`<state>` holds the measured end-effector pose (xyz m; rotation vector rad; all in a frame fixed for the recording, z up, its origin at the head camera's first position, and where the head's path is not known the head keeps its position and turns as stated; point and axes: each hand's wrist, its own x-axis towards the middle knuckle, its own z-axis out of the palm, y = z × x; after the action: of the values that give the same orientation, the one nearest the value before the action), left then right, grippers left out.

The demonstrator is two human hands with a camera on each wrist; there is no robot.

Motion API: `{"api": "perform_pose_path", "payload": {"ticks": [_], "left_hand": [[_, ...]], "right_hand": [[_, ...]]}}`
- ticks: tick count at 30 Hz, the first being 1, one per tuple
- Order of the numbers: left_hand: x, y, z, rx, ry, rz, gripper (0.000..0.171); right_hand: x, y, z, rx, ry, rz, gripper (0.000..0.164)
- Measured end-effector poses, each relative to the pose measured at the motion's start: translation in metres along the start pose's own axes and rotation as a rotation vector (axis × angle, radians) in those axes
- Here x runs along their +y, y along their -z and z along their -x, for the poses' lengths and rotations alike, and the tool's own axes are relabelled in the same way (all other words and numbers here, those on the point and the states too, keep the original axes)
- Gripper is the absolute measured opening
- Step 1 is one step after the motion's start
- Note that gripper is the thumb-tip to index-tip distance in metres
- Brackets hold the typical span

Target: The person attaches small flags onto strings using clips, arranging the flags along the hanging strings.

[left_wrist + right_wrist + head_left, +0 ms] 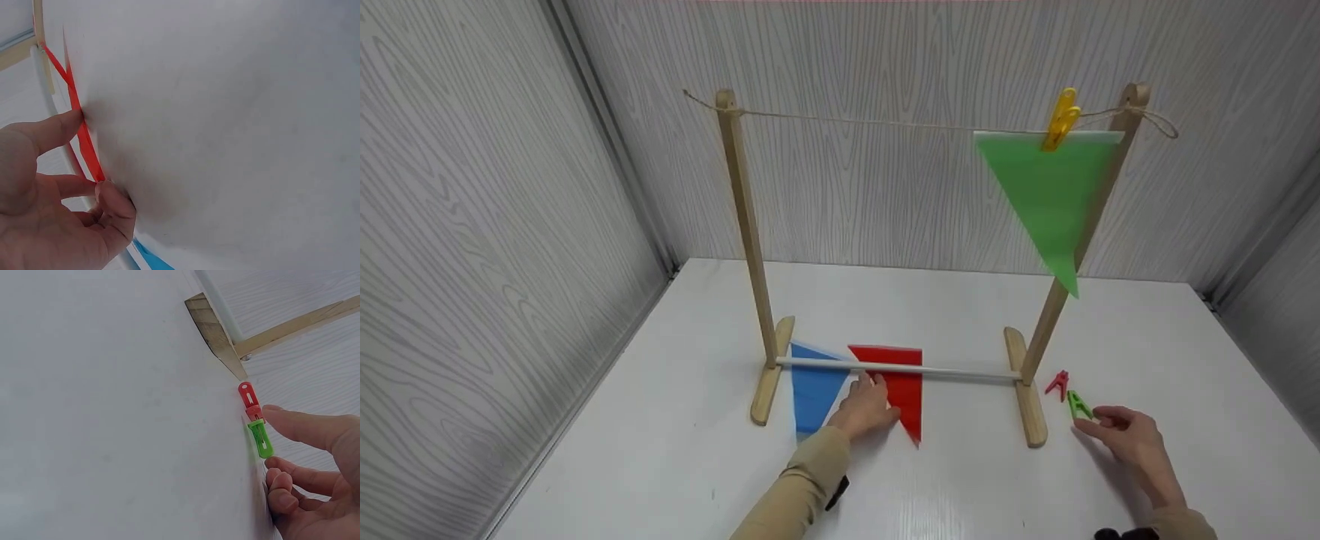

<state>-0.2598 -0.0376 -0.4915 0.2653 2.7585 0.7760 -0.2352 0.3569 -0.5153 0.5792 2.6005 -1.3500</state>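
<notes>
A red pennant [906,390] lies on the table beside a blue pennant [817,394], both partly under the rack's white crossbar [960,372]. My left hand [864,411] rests at the red pennant's left edge, thumb and index finger spread apart along it [84,140]. To the right, my right hand [1132,442] is at a small green clothespin [1078,405], thumb and index finger on either side of it with a gap between them [260,439]. Just beyond lies a red clothespin [1059,383]. A green pennant [1054,187] hangs from the string, held by a yellow clothespin [1061,120].
The wooden rack has a left post [750,232] and a right post [1046,330], each on a wooden foot. A thin string [870,121] runs between their tops. Grained panels [885,202] stand behind and at the sides of the white table [660,420].
</notes>
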Motion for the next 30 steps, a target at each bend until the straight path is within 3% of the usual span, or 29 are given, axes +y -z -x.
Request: {"api": "perform_pose_path", "payload": {"ticks": [10,17,27,30], "left_hand": [[-0.001,0.001,0.006,-0.046,-0.022,0.063,0.062],[-0.003,0.001,0.004,-0.056,-0.044,0.053,0.057],[-0.002,0.008,0.003,-0.106,-0.035,0.001,0.054],[-0.001,0.011,0.004,-0.121,-0.013,0.032,0.055]], "right_hand": [[0.003,0.002,0.0,-0.01,0.037,0.019,0.081],[0.004,0.002,0.0,-0.018,0.037,0.023,0.082],[0.001,0.003,0.001,-0.024,0.034,0.019,0.082],[0.0,0.003,0.001,-0.026,0.022,0.011,0.082]]}}
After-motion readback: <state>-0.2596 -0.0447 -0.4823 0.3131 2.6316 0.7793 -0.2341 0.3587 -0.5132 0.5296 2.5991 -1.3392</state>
